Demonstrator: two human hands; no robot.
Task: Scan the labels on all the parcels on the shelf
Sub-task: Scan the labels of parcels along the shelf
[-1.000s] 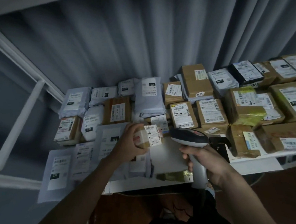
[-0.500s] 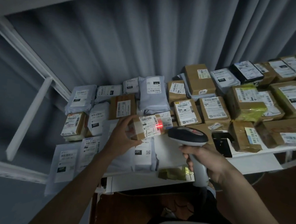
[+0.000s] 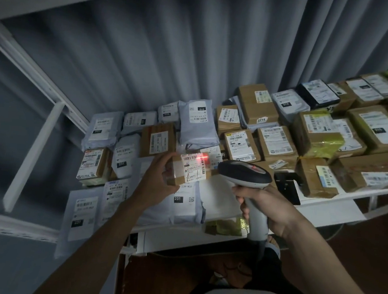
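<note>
My left hand (image 3: pixel 156 181) grips a small brown box (image 3: pixel 188 170) by its left end and holds it just above the shelf, white label facing up. A red glow from the scanner lies on the label's upper right corner. My right hand (image 3: pixel 265 209) holds the grey handheld barcode scanner (image 3: pixel 247 177) by its handle, head pointing left at the box from close by. Several grey mailer bags (image 3: pixel 195 124) and brown cardboard parcels (image 3: pixel 277 145) with white labels cover the white shelf (image 3: pixel 330 216).
A grey curtain hangs behind the shelf. White shelf frame bars (image 3: pixel 31 156) run along the left. A black scanner stand (image 3: pixel 288 185) sits right of the scanner. A small yellow-green packet (image 3: pixel 225 226) lies at the shelf's front edge. Dark floor shows below.
The small box has been lifted and tilted toward the scanner, and a red scan light has appeared on its label. The scanner has stayed close to it.
</note>
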